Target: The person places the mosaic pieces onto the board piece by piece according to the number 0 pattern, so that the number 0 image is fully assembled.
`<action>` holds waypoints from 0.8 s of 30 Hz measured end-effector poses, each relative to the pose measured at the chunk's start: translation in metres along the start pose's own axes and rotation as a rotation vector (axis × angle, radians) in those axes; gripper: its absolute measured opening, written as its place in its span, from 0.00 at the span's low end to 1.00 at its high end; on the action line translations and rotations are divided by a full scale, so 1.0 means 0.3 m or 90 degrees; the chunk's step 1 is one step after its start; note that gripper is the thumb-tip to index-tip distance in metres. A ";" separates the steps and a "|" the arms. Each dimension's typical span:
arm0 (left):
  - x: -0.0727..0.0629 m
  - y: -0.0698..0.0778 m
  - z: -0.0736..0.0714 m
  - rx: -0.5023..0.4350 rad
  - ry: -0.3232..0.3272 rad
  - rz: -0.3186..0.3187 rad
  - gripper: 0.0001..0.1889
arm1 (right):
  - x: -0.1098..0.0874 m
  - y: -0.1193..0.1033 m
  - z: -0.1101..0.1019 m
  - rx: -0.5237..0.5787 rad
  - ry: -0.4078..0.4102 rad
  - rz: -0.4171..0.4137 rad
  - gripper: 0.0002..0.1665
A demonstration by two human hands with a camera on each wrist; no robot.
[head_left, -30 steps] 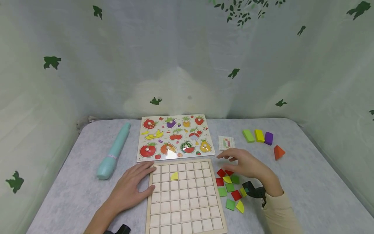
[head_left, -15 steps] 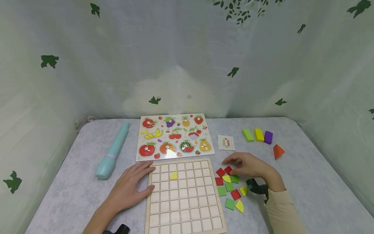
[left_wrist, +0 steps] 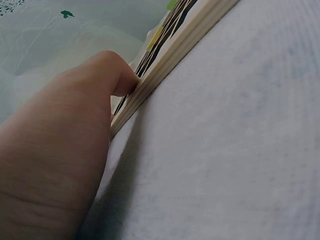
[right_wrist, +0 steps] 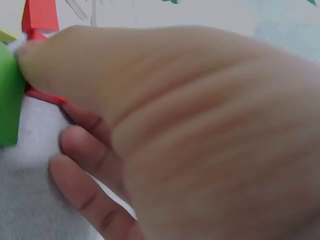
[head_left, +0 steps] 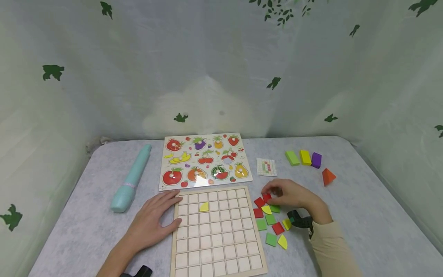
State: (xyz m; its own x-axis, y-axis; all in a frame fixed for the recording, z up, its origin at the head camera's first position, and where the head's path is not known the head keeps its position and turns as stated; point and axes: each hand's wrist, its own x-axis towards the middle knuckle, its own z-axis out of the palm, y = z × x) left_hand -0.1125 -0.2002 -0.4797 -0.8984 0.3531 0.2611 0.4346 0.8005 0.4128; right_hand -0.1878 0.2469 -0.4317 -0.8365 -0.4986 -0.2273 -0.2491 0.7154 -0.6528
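The wooden grid board (head_left: pixel 217 240) lies flat at the front, with one yellow rounded tile (head_left: pixel 204 207) in a cell near its top. My left hand (head_left: pixel 152 219) rests on the board's left edge, fingers at the upper corner and thumb lower down; the left wrist view shows the thumb (left_wrist: pixel 117 75) touching the rim. To the right of the board, my right hand (head_left: pixel 294 197) pinches a red square tile (head_left: pixel 266 197) between thumb and fingers. That red tile (right_wrist: pixel 45 96) is partly hidden behind the thumb in the right wrist view. A green tile (right_wrist: pixel 9 97) lies close by.
Loose red, green and yellow tiles (head_left: pixel 271 239) lie right of the board. Behind are a fruit puzzle (head_left: pixel 188 165), a small pattern card (head_left: pixel 266 167), several coloured blocks (head_left: pixel 305 157) and an orange-red triangular block (head_left: pixel 328 177). A turquoise, long-handled object (head_left: pixel 131 179) lies left.
My right hand has come down from above the tiles, and its thumb and fingers have closed on a red tile. The left hand stays on the board's edge.
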 end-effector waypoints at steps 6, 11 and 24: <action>0.001 -0.004 0.001 -0.002 0.005 0.007 0.31 | 0.016 -0.012 0.010 -0.025 0.023 -0.012 0.13; 0.000 -0.004 0.000 -0.006 0.008 0.008 0.31 | 0.013 -0.021 0.008 -0.031 0.021 -0.010 0.16; -0.004 -0.002 -0.001 -0.007 0.012 0.012 0.31 | 0.049 -0.114 0.063 -0.062 0.086 -0.097 0.15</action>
State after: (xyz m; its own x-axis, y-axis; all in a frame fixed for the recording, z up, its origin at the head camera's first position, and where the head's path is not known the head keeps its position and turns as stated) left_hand -0.1116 -0.2013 -0.4799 -0.8886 0.3589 0.2857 0.4525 0.7879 0.4177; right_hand -0.1825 0.2058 -0.4262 -0.8416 -0.5394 -0.0281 -0.4185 0.6841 -0.5974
